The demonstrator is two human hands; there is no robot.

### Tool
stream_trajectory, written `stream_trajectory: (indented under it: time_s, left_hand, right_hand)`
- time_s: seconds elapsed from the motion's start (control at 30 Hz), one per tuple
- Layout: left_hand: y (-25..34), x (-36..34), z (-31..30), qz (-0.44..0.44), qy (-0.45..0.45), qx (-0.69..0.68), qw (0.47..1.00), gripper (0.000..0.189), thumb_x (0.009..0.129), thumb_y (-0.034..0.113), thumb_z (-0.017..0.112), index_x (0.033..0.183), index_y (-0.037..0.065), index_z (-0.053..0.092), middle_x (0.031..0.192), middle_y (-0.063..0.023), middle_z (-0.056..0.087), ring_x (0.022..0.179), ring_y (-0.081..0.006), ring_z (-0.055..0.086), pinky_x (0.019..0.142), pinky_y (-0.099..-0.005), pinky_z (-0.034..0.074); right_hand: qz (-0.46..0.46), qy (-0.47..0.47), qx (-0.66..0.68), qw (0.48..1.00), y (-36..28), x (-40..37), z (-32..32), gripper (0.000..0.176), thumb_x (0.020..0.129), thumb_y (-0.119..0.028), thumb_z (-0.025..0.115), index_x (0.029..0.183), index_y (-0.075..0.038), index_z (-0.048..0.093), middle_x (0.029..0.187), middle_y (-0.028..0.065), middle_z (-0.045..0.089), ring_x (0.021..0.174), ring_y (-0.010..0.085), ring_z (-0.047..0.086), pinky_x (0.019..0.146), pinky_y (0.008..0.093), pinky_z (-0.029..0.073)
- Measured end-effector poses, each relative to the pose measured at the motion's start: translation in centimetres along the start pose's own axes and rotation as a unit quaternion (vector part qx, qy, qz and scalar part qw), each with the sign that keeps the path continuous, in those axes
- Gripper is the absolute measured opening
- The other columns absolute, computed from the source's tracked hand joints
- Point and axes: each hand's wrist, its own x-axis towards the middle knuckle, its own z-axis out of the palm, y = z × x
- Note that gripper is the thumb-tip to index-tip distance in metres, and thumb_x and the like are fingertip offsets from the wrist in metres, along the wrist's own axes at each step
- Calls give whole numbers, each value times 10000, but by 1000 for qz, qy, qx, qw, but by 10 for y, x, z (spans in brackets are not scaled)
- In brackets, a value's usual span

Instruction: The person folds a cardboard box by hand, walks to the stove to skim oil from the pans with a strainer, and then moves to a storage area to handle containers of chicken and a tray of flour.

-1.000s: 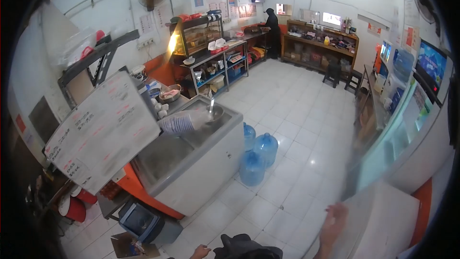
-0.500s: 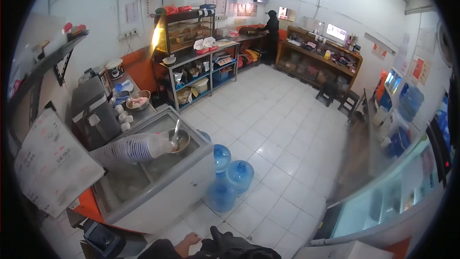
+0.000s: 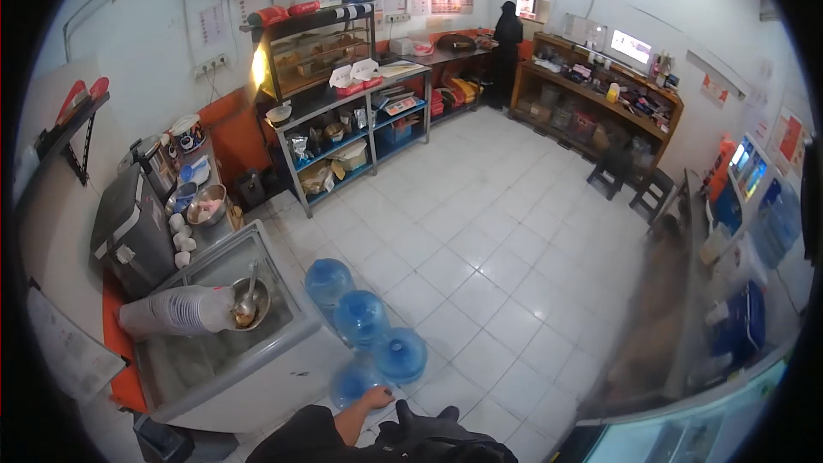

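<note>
My left hand [image 3: 375, 397] is low in the frame, below a dark sleeve [image 3: 300, 435], with its fingers curled together. I cannot tell what, if anything, is in them. In this view it overlaps the nearest blue water jug [image 3: 353, 377]. Another blue jug [image 3: 401, 355] stands just beyond it, one of several grouped on the floor beside the chest freezer [image 3: 257, 390]. Dark clothing and dark pointed shapes [image 3: 420, 429] fill the bottom middle. My right hand does not show.
On the freezer's glass top lie stacked plastic cups [image 3: 176, 310] and a metal bowl [image 3: 257, 315] with a ladle. Metal shelving [image 3: 374, 133] stands ahead. A person in black [image 3: 506, 51] is at the far counter. Black stools [image 3: 651, 195] stand by a wooden cabinet [image 3: 591, 107]; a long table [image 3: 634, 317] runs along the right.
My view has moved forward, so the freezer sits further left and lower and the jugs show more fully. My left hand has swung forward and up in the frame.
</note>
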Motion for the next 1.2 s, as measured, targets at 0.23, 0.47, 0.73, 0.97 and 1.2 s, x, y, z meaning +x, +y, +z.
stream_trajectory:
  time_s: [0.23, 0.47, 0.73, 0.97, 1.2]
  left_hand:
    - [37, 48, 5, -68, 51, -86, 993, 464, 786, 442, 675, 1066, 72, 689, 1054, -155, 684, 958, -307, 651, 855, -389, 499]
    - [11, 116, -20, -14, -105, -249, 963, 450, 754, 423, 710, 1033, 70, 688, 819, -160, 681, 755, -268, 659, 750, -388, 523]
    - [110, 279, -126, -150, 74, -173, 971, 435, 772, 430, 675, 976, 47, 706, 789, -158, 697, 759, -276, 680, 704, -404, 521]
    - [234, 400, -300, -52, 223, -265, 937, 430, 848, 333, 636, 1173, 51, 612, 1144, -142, 656, 1063, -279, 626, 881, -374, 495]
    - [164, 482, -324, -182, 125, -112, 969, 457, 862, 442, 600, 1107, 60, 657, 1095, -144, 668, 986, -312, 644, 873, -425, 489]
  right_hand:
    - [-82, 15, -130, 988, -215, 172, -84, 281, 894, -150, 449, 1098, -24, 594, 947, 154, 627, 660, 257, 662, 441, 328, 502]
    - [-137, 23, -59, 988, -411, 312, -67, 321, 886, -139, 580, 1173, -15, 507, 900, 139, 636, 686, 260, 674, 537, 359, 520]
    - [-87, -54, -108, 989, -520, 339, 62, 263, 919, -284, 550, 1006, -63, 663, 883, 136, 653, 696, 234, 673, 490, 308, 494]
    - [-170, -162, -482, 844, -596, 402, 117, 373, 894, -312, 593, 1100, -8, 660, 1003, 181, 680, 893, 271, 659, 739, 343, 527]
    - [-109, -184, -319, 923, -723, 604, 212, 295, 867, -108, 582, 1146, -24, 536, 929, 158, 649, 706, 299, 682, 573, 399, 549]
